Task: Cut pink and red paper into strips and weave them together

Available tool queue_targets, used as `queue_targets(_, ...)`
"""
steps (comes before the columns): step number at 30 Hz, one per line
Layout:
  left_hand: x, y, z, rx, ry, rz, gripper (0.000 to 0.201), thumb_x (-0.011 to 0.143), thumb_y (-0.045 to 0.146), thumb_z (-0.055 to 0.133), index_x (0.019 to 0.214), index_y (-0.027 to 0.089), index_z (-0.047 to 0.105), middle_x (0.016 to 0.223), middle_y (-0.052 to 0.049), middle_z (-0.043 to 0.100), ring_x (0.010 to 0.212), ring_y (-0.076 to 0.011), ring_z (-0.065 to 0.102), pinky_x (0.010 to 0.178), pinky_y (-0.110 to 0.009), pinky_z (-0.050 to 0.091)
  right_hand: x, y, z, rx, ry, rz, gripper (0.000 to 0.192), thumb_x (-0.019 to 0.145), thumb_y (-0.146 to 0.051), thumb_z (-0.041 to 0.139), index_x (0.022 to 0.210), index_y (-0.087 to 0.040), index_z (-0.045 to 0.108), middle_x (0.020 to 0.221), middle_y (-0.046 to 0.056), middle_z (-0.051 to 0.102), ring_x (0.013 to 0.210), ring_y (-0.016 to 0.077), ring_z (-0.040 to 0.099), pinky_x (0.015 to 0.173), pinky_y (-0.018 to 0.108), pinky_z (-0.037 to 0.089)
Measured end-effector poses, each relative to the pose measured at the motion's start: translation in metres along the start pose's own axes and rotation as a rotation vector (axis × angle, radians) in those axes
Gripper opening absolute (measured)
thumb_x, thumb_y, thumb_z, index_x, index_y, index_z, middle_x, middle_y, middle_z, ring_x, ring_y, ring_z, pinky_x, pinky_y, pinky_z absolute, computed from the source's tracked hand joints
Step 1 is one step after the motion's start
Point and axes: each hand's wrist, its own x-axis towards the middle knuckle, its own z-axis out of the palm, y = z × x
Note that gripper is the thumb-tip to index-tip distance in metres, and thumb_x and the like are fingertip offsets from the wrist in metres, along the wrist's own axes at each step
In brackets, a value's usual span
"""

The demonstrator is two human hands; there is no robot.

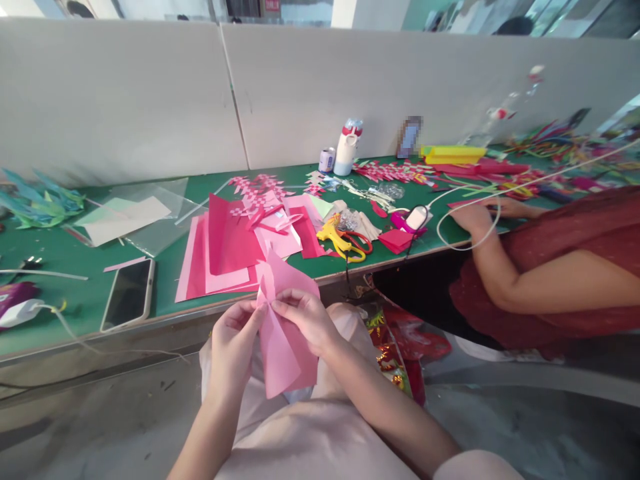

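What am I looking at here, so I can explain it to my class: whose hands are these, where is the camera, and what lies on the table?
The one picture comes from a camera worn on a person's head, looking down. Their left hand and right hand pinch a folded pink paper sheet above their lap. On the green table lie stacked pink and red papers, a phone, yellow-handled scissors and a white bottle. The arm in a dark red sleeve at right belongs to another person.

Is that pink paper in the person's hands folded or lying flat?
Folded. The pink paper is pinched at its middle between the left hand and right hand, fanning out above and below.
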Motion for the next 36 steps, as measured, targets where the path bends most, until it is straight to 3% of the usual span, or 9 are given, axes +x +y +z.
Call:
queue_targets(10, -0.0012, 0.0028, 0.0025, -0.059, 0.008, -0.004, 0.026, 0.065, 0.034, 0.079, 0.076, 0.015, 0.065, 0.076, -0.001, 0.066, 0.069, -0.0105, 0.057, 0.065, -0.019, 0.047, -0.0073, -0.0086, 0.0016, -0.018, 0.015, 0.003, 0.029, 0.059, -0.039, 0.081, 0.072, -0.017, 0.066, 0.074, -0.001, 0.062, 0.071, 0.0116, 0.052, 0.068, 0.025, 0.041)
queue_targets(17, -0.0012, 0.0038, 0.0022, -0.028, 0.031, 0.005, 0.027, 0.063, 0.036, 0.08, 0.078, 0.017, 0.067, 0.077, -0.002, 0.068, 0.07, -0.012, 0.06, 0.066, -0.022, 0.048, -0.0035, -0.0036, -0.0066, -0.008, -0.072, 0.09, 0.032, 0.06, -0.04, 0.081, 0.07, -0.015, 0.065, 0.066, -0.002, 0.059, 0.061, 0.0086, 0.05, 0.062, 0.023, 0.038)
queue_targets(30, -0.0013, 0.0027, 0.0034, -0.048, 0.056, 0.036, 0.028, 0.064, 0.035, 0.08, 0.079, 0.016, 0.067, 0.08, -0.002, 0.068, 0.073, -0.013, 0.06, 0.068, -0.023, 0.048, -0.0097, -0.0085, 0.0016, 0.049, -0.003, 0.05, 0.034, 0.056, -0.04, 0.083, 0.071, -0.016, 0.066, 0.071, -0.001, 0.062, 0.069, 0.0118, 0.053, 0.068, 0.026, 0.041)
queue_targets(36, -0.0018, 0.0053, 0.0024, -0.039, 0.062, 0.046, 0.027, 0.063, 0.035, 0.08, 0.077, 0.016, 0.067, 0.079, -0.002, 0.067, 0.073, -0.0126, 0.06, 0.07, -0.023, 0.048, -0.008, -0.0043, -0.0042, 0.096, -0.098, 0.144, 0.035, 0.056, -0.039, 0.084, 0.069, -0.014, 0.064, 0.065, -0.002, 0.059, 0.062, 0.0088, 0.051, 0.065, 0.025, 0.039)
